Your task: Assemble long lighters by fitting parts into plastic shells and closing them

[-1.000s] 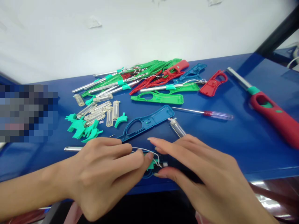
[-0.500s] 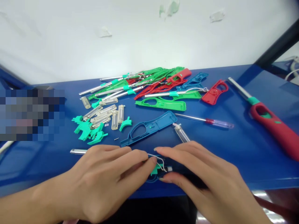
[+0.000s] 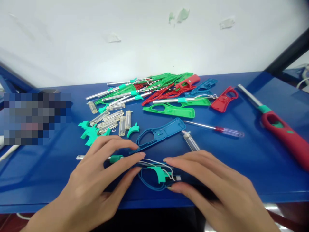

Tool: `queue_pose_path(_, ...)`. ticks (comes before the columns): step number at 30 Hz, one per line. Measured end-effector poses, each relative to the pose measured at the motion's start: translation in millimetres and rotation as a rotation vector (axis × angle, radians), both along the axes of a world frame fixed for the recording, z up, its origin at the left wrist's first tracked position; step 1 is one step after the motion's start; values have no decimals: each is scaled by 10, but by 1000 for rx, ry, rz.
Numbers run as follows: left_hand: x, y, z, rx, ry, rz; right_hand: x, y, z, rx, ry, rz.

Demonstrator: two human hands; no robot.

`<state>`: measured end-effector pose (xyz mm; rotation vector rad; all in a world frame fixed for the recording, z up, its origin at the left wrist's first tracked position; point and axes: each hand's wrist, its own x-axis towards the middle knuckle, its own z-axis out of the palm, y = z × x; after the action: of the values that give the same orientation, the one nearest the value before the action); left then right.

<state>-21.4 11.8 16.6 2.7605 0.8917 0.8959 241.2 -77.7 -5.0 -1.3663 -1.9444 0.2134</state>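
A blue lighter half-shell [image 3: 151, 180] lies at the table's near edge with a teal trigger [image 3: 159, 173] and white wires [image 3: 156, 162] set in it. My left hand [image 3: 96, 183] pinches the metal tube with its teal collar [image 3: 116, 158] at the shell's left end. My right hand [image 3: 217, 190] grips the shell's right part between thumb and fingers. A second blue half-shell [image 3: 160, 132] lies just beyond, beside a clear fuel tank [image 3: 191, 142].
Behind lie green, red and blue shells with metal tubes [image 3: 164, 93], clear tanks [image 3: 113, 117], teal triggers [image 3: 90, 132] and a screwdriver [image 3: 217, 129]. A finished red lighter [image 3: 282, 127] lies at the right. A blurred patch covers the left. The blue table [image 3: 241, 161] ends near me.
My left hand has drawn back to the left, uncovering the teal trigger, the shell's loop and the tube's collar. My right hand stays put. The view has tilted down a little.
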Motion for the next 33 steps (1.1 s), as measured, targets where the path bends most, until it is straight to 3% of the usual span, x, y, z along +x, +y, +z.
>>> queue_pose_path(8,-253,-50,-125,-47,27,20,27,11,7,30,-48,-44)
queue_pose_path(13,-267,-39,-139,-62,50,49,27,11,6,35,-52,-23)
queue_pose_path(28,-291,-87,-106,-94,24,66,24,19,-11,19,-1,-7)
queue_pose_path(33,-265,-40,-49,-143,19,11,16,51,8,23,-13,-16)
